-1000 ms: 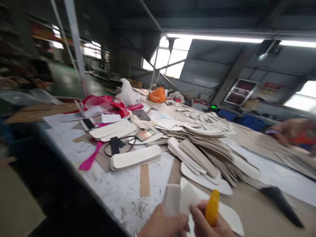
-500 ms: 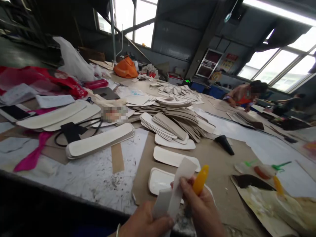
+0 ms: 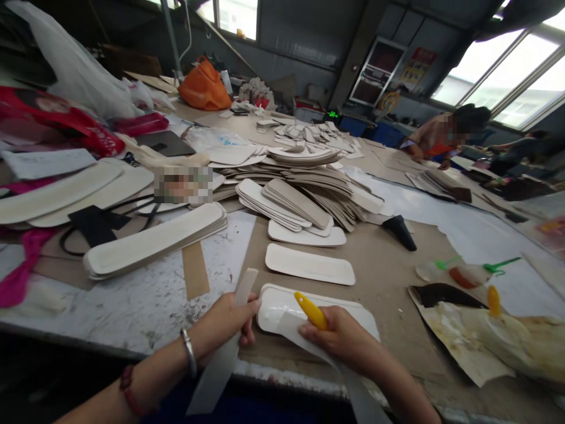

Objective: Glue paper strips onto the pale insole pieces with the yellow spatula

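My left hand (image 3: pixel 229 321) pinches a long pale strip (image 3: pixel 214 380), whose short end sticks up above the thumb while the rest hangs past the table edge. Closed around a tool with a yellow handle (image 3: pixel 310 310), my right hand (image 3: pixel 346 338) also grips a second pale strip (image 3: pixel 362 394). The tool's working end is hidden. That strip's upper end lies over a white rounded panel (image 3: pixel 271 306) with a shiny patch. Just beyond it rests another long white panel (image 3: pixel 309 264).
Fanned stacks of panels (image 3: pixel 326 182) fill the mid-table; another stack (image 3: pixel 154 241) lies left. A black cone-shaped object (image 3: pixel 399 231) and a stained sheet (image 3: pixel 468 335) with a second yellow handle (image 3: pixel 493 300) are right. A person (image 3: pixel 441 135) bends over the far side.
My hands have moved apart, left hand leftward, each now with its own strip; earlier the strips were together between them. The yellow handle has swung to point left. The view has tilted down.
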{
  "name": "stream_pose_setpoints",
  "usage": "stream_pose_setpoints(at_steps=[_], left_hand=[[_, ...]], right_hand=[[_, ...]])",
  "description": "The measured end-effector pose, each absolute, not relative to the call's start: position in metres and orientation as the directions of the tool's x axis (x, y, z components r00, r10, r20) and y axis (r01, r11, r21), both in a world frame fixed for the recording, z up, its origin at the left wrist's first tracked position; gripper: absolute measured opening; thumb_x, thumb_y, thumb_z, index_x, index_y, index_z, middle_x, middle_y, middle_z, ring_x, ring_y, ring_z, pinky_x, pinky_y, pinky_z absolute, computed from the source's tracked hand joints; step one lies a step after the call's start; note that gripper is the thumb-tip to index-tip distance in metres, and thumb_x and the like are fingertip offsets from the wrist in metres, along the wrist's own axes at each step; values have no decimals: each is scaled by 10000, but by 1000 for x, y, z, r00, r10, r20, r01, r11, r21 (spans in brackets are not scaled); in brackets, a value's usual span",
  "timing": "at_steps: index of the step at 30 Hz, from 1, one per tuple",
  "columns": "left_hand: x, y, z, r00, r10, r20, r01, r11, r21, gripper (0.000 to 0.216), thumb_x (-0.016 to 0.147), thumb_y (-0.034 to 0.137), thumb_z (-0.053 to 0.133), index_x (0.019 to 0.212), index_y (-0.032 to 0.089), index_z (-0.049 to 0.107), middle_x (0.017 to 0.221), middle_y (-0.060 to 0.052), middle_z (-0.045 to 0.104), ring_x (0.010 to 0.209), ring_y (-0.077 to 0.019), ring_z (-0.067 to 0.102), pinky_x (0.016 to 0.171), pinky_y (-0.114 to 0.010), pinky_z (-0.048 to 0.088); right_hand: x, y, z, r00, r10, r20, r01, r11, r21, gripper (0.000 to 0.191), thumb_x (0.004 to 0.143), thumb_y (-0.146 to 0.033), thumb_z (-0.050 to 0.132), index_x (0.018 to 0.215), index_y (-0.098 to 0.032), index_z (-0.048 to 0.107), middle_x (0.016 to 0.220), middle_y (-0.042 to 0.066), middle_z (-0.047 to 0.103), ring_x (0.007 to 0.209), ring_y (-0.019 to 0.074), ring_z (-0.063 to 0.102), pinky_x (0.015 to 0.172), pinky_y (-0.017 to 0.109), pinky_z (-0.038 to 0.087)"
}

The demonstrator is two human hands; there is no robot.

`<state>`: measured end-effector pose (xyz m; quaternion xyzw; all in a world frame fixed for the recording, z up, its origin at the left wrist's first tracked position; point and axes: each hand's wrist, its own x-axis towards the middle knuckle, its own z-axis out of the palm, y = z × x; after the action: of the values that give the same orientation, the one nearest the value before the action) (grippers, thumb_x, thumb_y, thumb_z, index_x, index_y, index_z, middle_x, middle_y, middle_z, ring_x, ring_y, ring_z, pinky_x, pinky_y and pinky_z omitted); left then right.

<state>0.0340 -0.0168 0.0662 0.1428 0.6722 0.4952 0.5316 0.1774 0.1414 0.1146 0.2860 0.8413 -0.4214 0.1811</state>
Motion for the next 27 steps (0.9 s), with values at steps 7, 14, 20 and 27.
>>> stream_pose_setpoints(at_steps=[7, 14, 20, 27], left_hand=[[22, -3, 64, -288, 731, -619, -324, 534, 781, 359, 604, 460, 516, 405, 166, 464, 404, -35, 551, 386, -101, 464, 467, -225, 332], [22, -2, 61, -270, 715, -645, -345, 554, 758, 357, 619, 455, 489, 406, 172, 450, 397, -24, 542, 381, -96, 458, 454, -215, 317], [22, 0, 64, -287, 699, -655, -318, 576, 753, 299, 614, 379, 472, 399, 172, 447, 398, -34, 552, 397, -113, 486, 458, -220, 346], [24, 6, 61, -336, 662, -670, -262, 618, 741, 278, 619, 443, 538, 540, 178, 511, 322, 21, 487, 318, -108, 417, 394, -219, 323]], right_hand=[[131, 145, 109, -755, 270, -598, 599, 656, -459, 251, 721, -402, 613, 716, -155, 655, 540, -56, 414, 517, 88, 379, 465, 211, 235], [121, 149, 102, -728, 349, -590, 572, 784, -243, 267, 758, -409, 586, 839, -179, 696, 679, 13, 609, 639, 147, 538, 530, 228, 301], [122, 149, 102, -752, 350, -559, 556, 793, -251, 290, 746, -438, 593, 835, -184, 697, 686, 21, 633, 621, 154, 553, 512, 231, 302], [121, 144, 99, -783, 344, -518, 514, 828, -226, 301, 760, -441, 578, 861, -185, 700, 716, 44, 654, 636, 176, 578, 515, 240, 317]])
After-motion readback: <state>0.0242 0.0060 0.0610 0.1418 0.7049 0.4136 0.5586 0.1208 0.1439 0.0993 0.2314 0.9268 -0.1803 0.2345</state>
